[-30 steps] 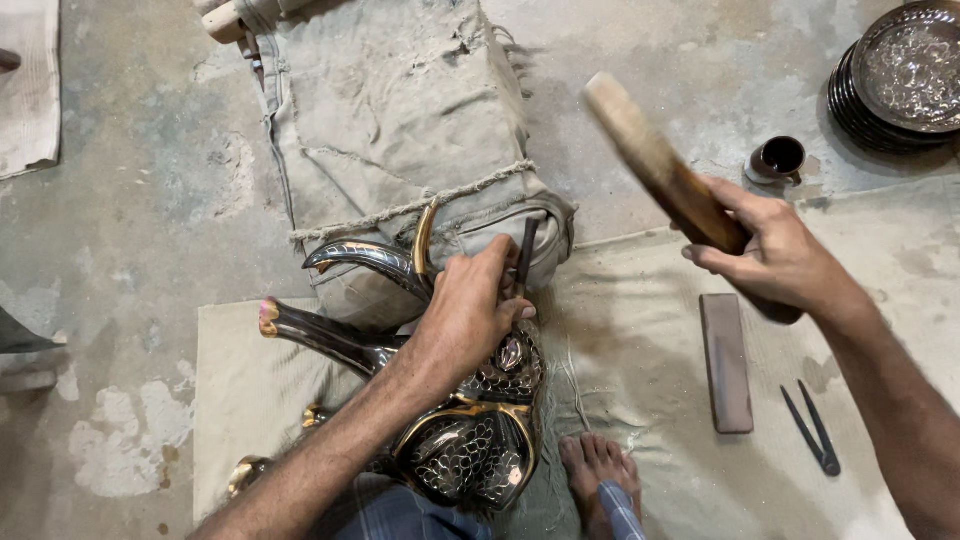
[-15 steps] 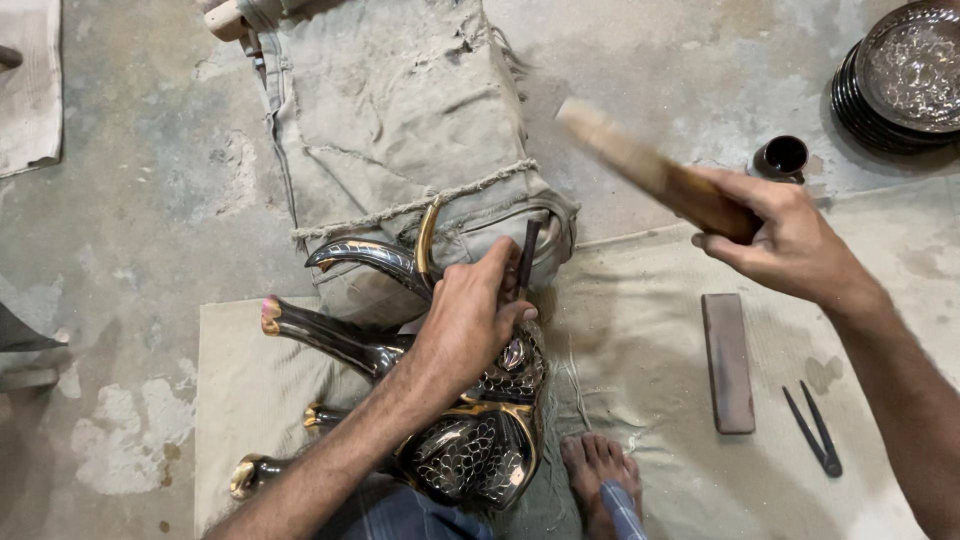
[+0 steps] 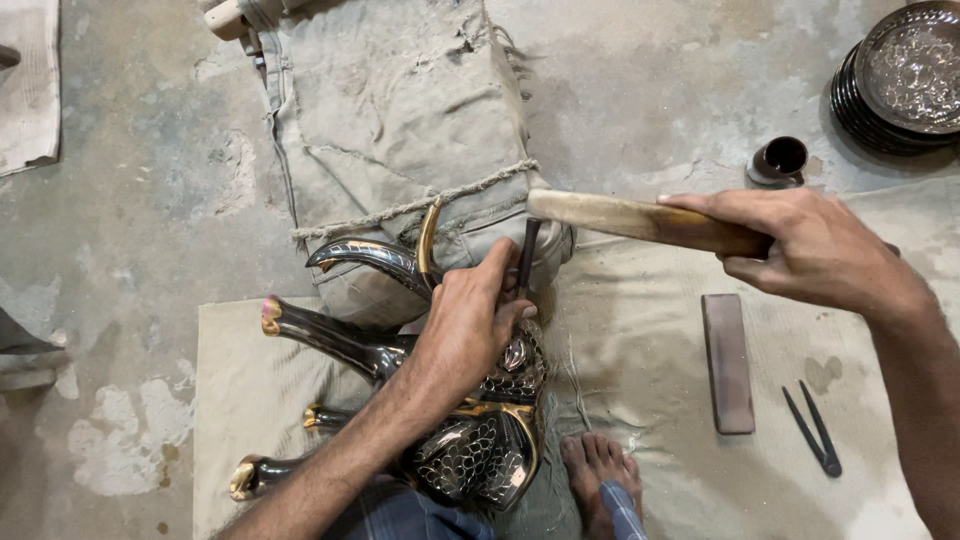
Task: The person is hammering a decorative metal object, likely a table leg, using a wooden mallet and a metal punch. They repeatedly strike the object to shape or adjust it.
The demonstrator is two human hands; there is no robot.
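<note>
The figure [image 3: 470, 420], a dark metal animal shape with brass-tipped horns and legs, lies on a cloth [image 3: 650, 400] spread over the concrete floor, its upper part propped against a tied sandbag [image 3: 400, 120]. There is only the head view, looking straight down. The left hand [image 3: 465, 325] is closed around a thin chisel [image 3: 525, 255], holding it nearly upright with its tip set on the figure's patterned body, while the heel of the hand rests on the metal. The right hand [image 3: 810, 250] grips a wooden mallet [image 3: 640, 220] by one end; the stick lies almost level, its far end just above the head of the chisel, and whether the two touch cannot be told. A bare foot [image 3: 595, 470] sits against the figure's lower edge. To the right on the cloth lie a flat brown block [image 3: 727, 362] and a small pair of dividers [image 3: 812, 428], both well apart from the hands. Further off stand a small dark cup [image 3: 778, 160] and a stack of engraved plates [image 3: 900, 75].

Judging by the surface, much of the body already bears dense scale-like engraving, while the horns and legs look smooth; the work seems well along, with the patch under the chisel in hand
</note>
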